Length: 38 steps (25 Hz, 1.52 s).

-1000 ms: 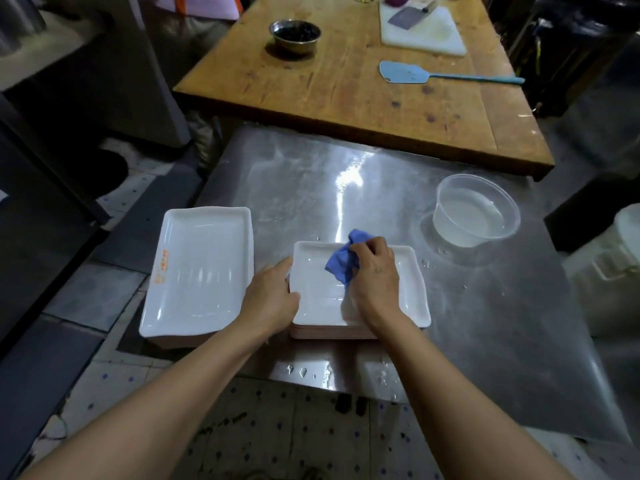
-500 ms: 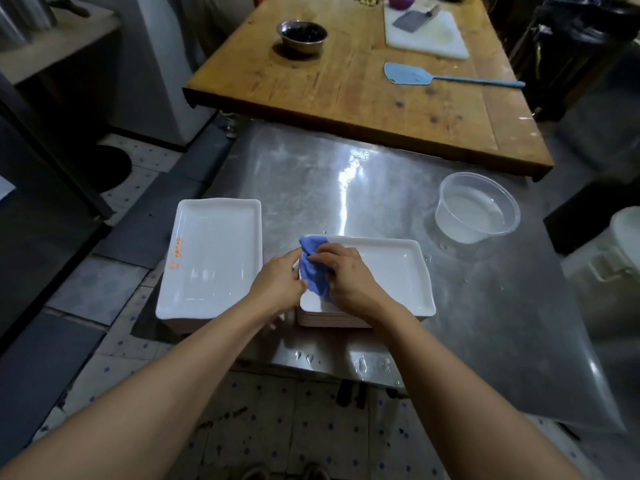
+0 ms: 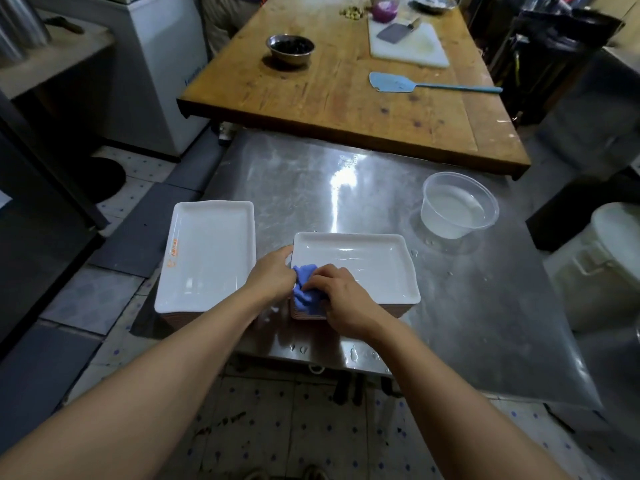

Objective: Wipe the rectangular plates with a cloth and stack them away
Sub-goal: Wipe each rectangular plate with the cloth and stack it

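On a wet steel table (image 3: 467,323), seen from above through a head-worn camera, two bare arms reach forward to a stack of white rectangular plates (image 3: 367,268). The right hand (image 3: 341,297) is curled over a crumpled blue cloth (image 3: 304,292), fingers bunched together and pressing it down onto the near left corner of the top plate. The left hand (image 3: 272,271) rests against the left edge of the same stack, fingers close together and thumb stretched toward the far corner, steadying it. Just to the left, apart from this stack, sits a second stack of white plates (image 3: 207,254), its long side running away from the viewer, with a small orange mark near its left rim. Water drops lie on the table's near edge. Farther right stands a clear plastic tub (image 3: 459,209) with some water in it. Beyond the steel table is a wooden table (image 3: 329,98) holding a metal bowl (image 3: 290,48), a blue spatula (image 3: 415,85) and a white cutting board (image 3: 408,45) with a cleaver on it.
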Motion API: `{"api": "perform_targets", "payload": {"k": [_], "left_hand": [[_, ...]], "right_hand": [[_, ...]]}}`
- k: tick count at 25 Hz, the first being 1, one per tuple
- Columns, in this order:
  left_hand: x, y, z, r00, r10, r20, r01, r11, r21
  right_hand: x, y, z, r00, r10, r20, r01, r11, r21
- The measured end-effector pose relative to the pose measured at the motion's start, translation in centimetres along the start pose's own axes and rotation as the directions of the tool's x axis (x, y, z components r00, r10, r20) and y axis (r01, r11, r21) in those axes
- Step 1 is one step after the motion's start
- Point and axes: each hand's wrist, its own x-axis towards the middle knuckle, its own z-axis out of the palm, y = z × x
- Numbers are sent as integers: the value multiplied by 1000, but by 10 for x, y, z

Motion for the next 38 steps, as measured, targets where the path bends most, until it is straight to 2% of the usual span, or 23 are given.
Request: {"api": "perform_targets", "payload": {"k": [6, 9, 13, 16, 19, 24, 26, 31, 35, 38], "left_hand": [[1, 6, 5, 996, 26, -86, -9, 982, 189], [4, 6, 6, 996, 43, -84, -21, 969, 248], [8, 4, 5, 995, 52, -83, -28, 964, 266], [9, 3, 5, 994, 64, -90, -39, 965, 261], [8, 1, 8, 992, 54, -110, -25, 968, 249], [10, 0, 12, 992, 29, -124, 6, 962, 274], [10, 1, 12, 992, 26, -122, 10, 958, 286], [9, 3, 12, 993, 15, -119, 24, 949, 314], [7, 7, 14, 991, -1, -131, 47, 936, 348], [6, 10, 13, 991, -16, -132, 64, 925, 373]], "right_hand": [[-26, 23, -13, 986, 137, -94, -139, 990, -7], [-44, 45, -26, 950, 239, -203, -265, 957, -116], [-41, 63, -36, 913, 291, -286, -365, 896, -252], [-13, 71, -38, 912, 303, -278, -382, 874, -300], [11, 72, -35, 907, 319, -274, -380, 902, -207], [19, 41, -10, 985, 115, -132, -131, 984, -122], [13, 35, -9, 992, 77, -105, -90, 988, -127], [-27, 48, -21, 976, 183, -114, -201, 964, -175], [-53, 56, -39, 950, 277, -143, -310, 886, -346], [-61, 54, -45, 945, 278, -174, -328, 829, -452]]}}
